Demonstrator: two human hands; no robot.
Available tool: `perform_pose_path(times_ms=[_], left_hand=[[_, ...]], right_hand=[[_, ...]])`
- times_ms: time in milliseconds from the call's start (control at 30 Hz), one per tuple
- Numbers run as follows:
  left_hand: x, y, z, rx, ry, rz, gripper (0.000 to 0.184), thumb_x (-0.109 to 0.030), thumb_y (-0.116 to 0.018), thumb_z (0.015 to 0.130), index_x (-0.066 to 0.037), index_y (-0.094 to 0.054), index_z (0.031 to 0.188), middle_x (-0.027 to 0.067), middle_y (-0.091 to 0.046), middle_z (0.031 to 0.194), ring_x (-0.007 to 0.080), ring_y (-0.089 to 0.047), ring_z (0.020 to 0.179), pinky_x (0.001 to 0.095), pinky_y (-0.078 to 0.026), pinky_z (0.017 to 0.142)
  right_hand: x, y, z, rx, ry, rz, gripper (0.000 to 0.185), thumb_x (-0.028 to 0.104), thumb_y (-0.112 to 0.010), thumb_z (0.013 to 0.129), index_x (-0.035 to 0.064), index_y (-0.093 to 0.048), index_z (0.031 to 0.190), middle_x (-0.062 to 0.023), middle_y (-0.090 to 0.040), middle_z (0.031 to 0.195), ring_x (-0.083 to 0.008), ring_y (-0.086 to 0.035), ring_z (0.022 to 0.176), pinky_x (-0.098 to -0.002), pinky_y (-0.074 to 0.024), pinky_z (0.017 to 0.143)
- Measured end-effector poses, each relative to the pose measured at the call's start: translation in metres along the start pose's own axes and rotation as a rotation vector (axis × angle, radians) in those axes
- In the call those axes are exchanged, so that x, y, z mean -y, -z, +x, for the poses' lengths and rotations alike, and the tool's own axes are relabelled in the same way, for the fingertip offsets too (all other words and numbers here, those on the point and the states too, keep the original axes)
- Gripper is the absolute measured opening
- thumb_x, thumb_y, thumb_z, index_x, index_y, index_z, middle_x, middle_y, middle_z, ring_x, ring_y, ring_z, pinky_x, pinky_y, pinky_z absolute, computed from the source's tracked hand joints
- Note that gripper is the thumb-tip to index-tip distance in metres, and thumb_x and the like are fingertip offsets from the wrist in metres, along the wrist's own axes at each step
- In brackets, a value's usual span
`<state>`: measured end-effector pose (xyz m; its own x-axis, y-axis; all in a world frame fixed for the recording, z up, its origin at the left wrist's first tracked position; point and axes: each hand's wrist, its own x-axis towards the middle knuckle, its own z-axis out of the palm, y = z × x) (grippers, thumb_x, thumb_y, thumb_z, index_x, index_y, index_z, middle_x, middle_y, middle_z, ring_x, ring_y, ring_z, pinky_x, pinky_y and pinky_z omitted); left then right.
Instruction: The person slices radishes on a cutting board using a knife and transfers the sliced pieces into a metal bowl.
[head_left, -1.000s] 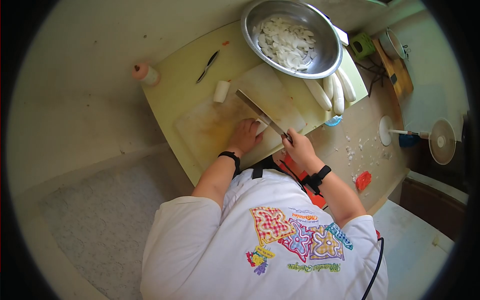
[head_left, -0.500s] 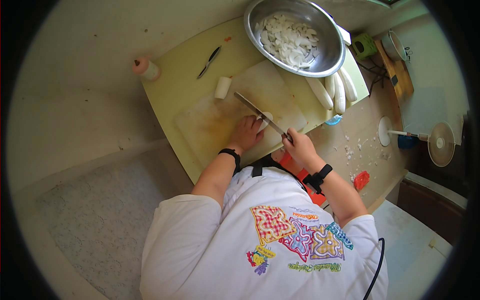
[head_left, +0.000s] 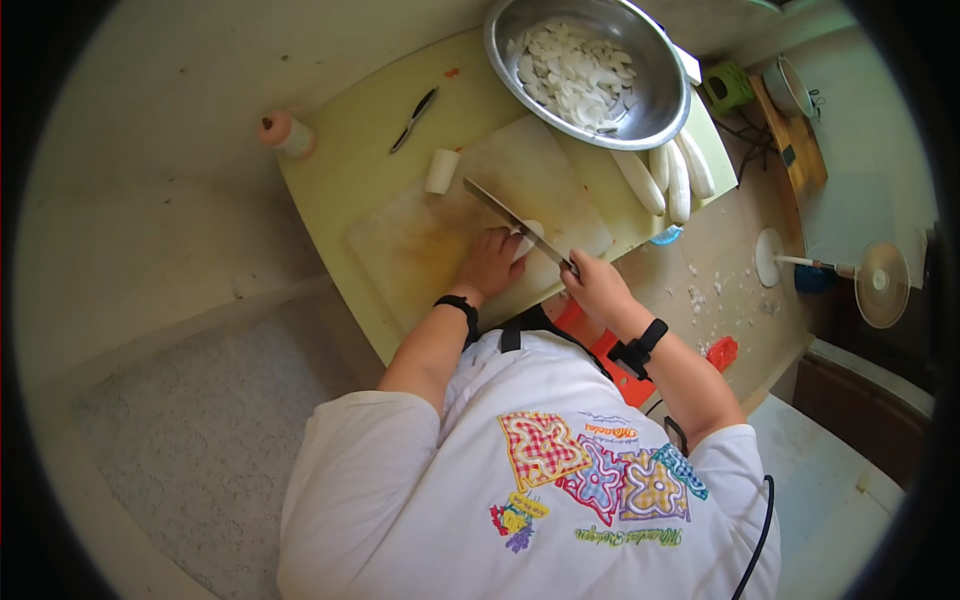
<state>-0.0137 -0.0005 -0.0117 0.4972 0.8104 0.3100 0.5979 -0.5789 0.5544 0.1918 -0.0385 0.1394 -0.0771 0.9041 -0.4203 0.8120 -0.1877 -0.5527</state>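
Observation:
My right hand (head_left: 597,283) is closed around the handle of a kitchen knife (head_left: 497,207). The knife's long blade lies across a piece of peeled white radish (head_left: 530,233) on the white cutting board (head_left: 390,245). On the near side of the blade, my left hand (head_left: 490,263) presses its curled fingers on that piece, covering part of it. Another short cut length of radish (head_left: 442,171) rests at the board's far left edge. Beyond the board, a large metal bowl (head_left: 655,95) holds many white radish slices (head_left: 575,75).
Several whole peeled radishes (head_left: 678,185) lie beside the bowl on the yellow-green table (head_left: 335,165). A peeler-like tool (head_left: 413,120) and a pink-topped bottle (head_left: 287,134) are at the left. White scraps litter the floor at right, near a fan (head_left: 882,284) and a red bag (head_left: 721,353).
The view has shifted a little. Both hands, the knife and the radish piece keep nearly the same places on the board.

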Motion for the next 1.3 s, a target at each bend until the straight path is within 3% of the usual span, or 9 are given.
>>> perform_pose_path(times_ms=[233,533,600,833,933,1133,1200,1300], left_hand=[[-0.002,0.003,0.001,0.049,0.058,0.011,0.048,-0.027,-0.072,0.080,-0.011,-0.058,0.123,0.0127,-0.056,0.114,0.0329,-0.054,0.108,0.0455,-0.046,0.092],[0.002,-0.001,-0.001,0.064,0.049,0.032,0.052,-0.028,-0.072,0.079,-0.012,-0.056,0.127,0.0117,-0.056,0.115,0.0319,-0.054,0.108,0.0452,-0.046,0.091],[0.001,-0.002,-0.003,0.065,0.053,0.034,0.053,-0.028,-0.072,0.079,-0.012,-0.055,0.127,0.0120,-0.056,0.115,0.0322,-0.055,0.108,0.0453,-0.046,0.091],[0.003,-0.004,0.000,0.046,0.051,-0.008,0.048,-0.028,-0.071,0.078,-0.013,-0.058,0.121,0.0112,-0.056,0.111,0.0308,-0.056,0.102,0.0449,-0.047,0.086],[0.003,-0.007,-0.002,0.050,0.054,-0.018,0.047,-0.028,-0.072,0.078,-0.012,-0.058,0.120,0.0115,-0.056,0.110,0.0311,-0.055,0.103,0.0452,-0.046,0.086],[-0.002,0.002,0.001,0.038,0.043,0.031,0.049,-0.029,-0.072,0.078,-0.010,-0.058,0.121,0.0126,-0.056,0.110,0.0318,-0.054,0.104,0.0458,-0.046,0.088],[0.000,0.004,0.001,0.041,0.043,0.046,0.050,-0.029,-0.073,0.078,-0.010,-0.058,0.121,0.0127,-0.056,0.110,0.0319,-0.054,0.105,0.0459,-0.046,0.089],[0.000,0.009,0.004,-0.006,0.012,-0.026,0.046,-0.024,-0.077,0.077,-0.008,-0.060,0.116,0.0170,-0.056,0.110,0.0374,-0.057,0.100,0.0461,-0.049,0.086]], right_hand=[[0.004,0.012,0.010,0.097,0.009,-0.013,0.025,0.026,-0.056,0.095,0.0008,-0.052,0.095,-0.0251,-0.063,0.080,-0.0456,-0.060,0.077,-0.0517,-0.0469,0.069],[0.004,0.006,0.020,0.191,-0.132,0.126,0.022,0.022,-0.055,0.094,0.0008,-0.053,0.097,-0.0239,-0.063,0.076,-0.0441,-0.061,0.074,-0.0494,-0.0471,0.067],[-0.005,-0.003,0.021,0.130,-0.042,0.067,0.022,0.022,-0.055,0.095,0.0008,-0.052,0.097,-0.0245,-0.063,0.076,-0.0454,-0.061,0.075,-0.0508,-0.0475,0.068],[-0.009,-0.016,0.026,0.095,-0.089,0.055,0.025,0.025,-0.057,0.096,0.0010,-0.050,0.095,-0.0256,-0.063,0.077,-0.0471,-0.061,0.077,-0.0524,-0.0477,0.067],[-0.015,-0.028,0.022,0.008,-0.033,0.056,0.025,0.025,-0.058,0.097,0.0017,-0.050,0.093,-0.0253,-0.059,0.070,-0.0465,-0.057,0.066,-0.0497,-0.0454,0.061],[-0.020,-0.034,0.021,-0.100,0.025,0.015,0.026,0.026,-0.059,0.097,0.0014,-0.050,0.094,-0.0256,-0.060,0.069,-0.0473,-0.058,0.068,-0.0519,-0.0457,0.061],[-0.019,-0.031,0.023,-0.053,-0.005,-0.020,0.025,0.026,-0.059,0.094,0.0021,-0.051,0.095,-0.0256,-0.063,0.076,-0.0473,-0.061,0.075,-0.0538,-0.0479,0.067],[-0.016,-0.021,0.022,-0.078,-0.033,0.059,0.026,0.026,-0.061,0.092,0.0008,-0.053,0.093,-0.0253,-0.063,0.076,-0.0471,-0.061,0.076,-0.0525,-0.0475,0.067]])
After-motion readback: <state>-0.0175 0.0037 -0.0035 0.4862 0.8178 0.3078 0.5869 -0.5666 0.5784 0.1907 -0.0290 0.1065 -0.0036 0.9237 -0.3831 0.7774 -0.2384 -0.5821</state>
